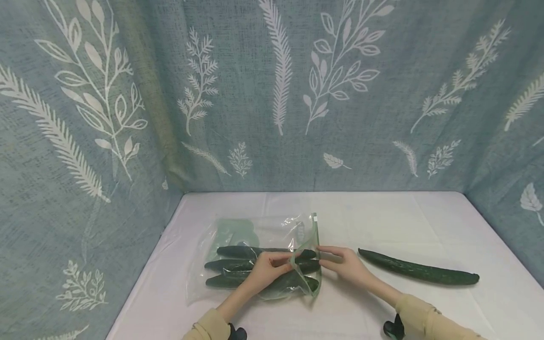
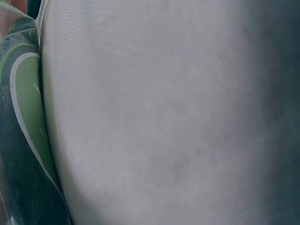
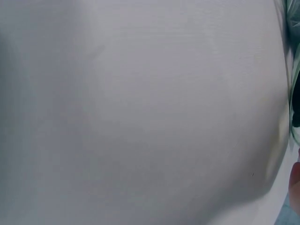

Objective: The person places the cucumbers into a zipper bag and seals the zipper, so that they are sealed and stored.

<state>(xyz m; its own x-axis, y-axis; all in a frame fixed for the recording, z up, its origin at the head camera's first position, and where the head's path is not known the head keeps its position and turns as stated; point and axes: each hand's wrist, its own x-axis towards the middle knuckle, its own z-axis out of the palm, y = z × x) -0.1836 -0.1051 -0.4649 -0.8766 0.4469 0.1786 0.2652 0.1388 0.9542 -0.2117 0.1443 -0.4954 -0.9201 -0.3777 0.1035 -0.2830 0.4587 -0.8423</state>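
A clear plastic zip bag (image 1: 255,226) lies on the white table (image 1: 382,212), its mouth facing right. Several dark green cucumbers (image 1: 231,264) lie side by side inside it. My left hand (image 1: 267,270) rests on the bag and pinches the rim of its mouth between curled fingers. Just to the right, my right hand (image 1: 345,265) reaches in with straight fingers whose tips touch the mouth of the bag. One loose cucumber (image 1: 418,270) lies on the cloth to the right of that hand. The left wrist view shows only the bag's green print (image 2: 26,117) and cloth.
Blue cloth walls with white leaf prints (image 1: 272,94) close in the table at the back and on both sides. The right wrist view shows white cloth (image 3: 140,112), with the bag's edge (image 3: 295,93) at the far right.
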